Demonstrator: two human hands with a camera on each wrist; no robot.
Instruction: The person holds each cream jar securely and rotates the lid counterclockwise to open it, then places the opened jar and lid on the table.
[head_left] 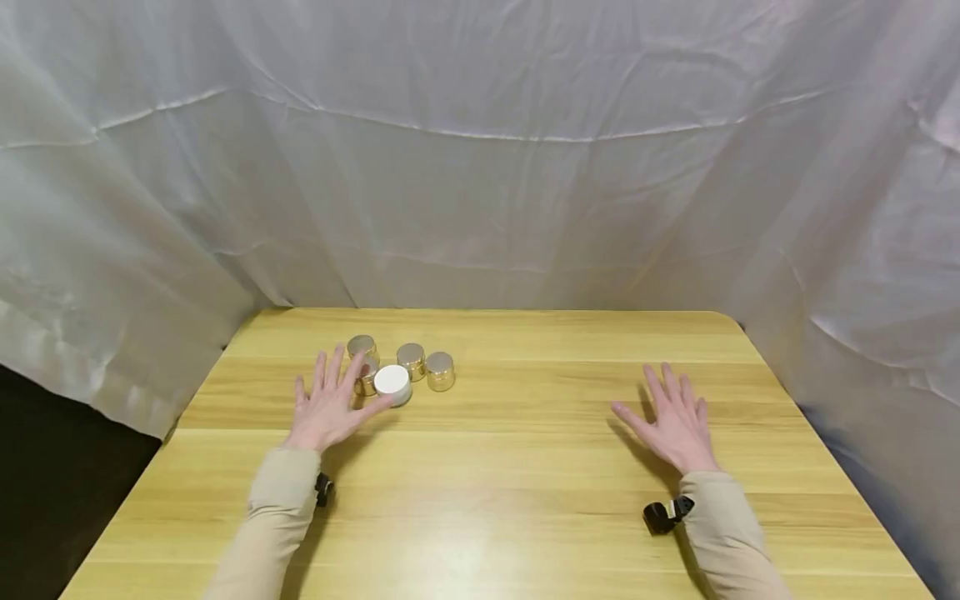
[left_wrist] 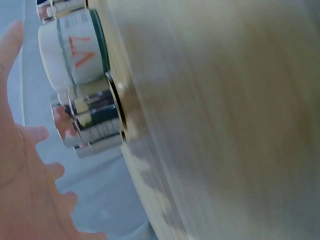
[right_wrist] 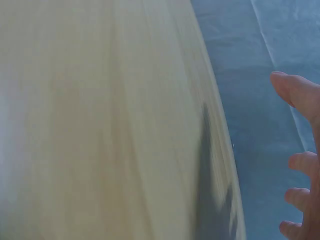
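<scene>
My left hand (head_left: 326,412) is spread with straight fingers over the left part of the table, holding nothing. Just right of it stands a white jar (head_left: 393,382) with a white lid; the left wrist view shows orange lettering on the jar's label (left_wrist: 84,50). Several shiny jars with metallic lids cluster around it, among them a gold one (head_left: 441,373) at the right end and a mirror-like one (left_wrist: 97,117) beside the white jar. My left fingers partly cover the leftmost ones. Far to the right, my right hand (head_left: 678,425) hovers with fingers spread and nothing in it.
The wooden table (head_left: 510,467) has light, striped grain and rounded far corners. Pale grey curtain (head_left: 480,192) hangs behind it and along the sides. Small black devices sit on both wrists, such as the right wrist camera (head_left: 663,517).
</scene>
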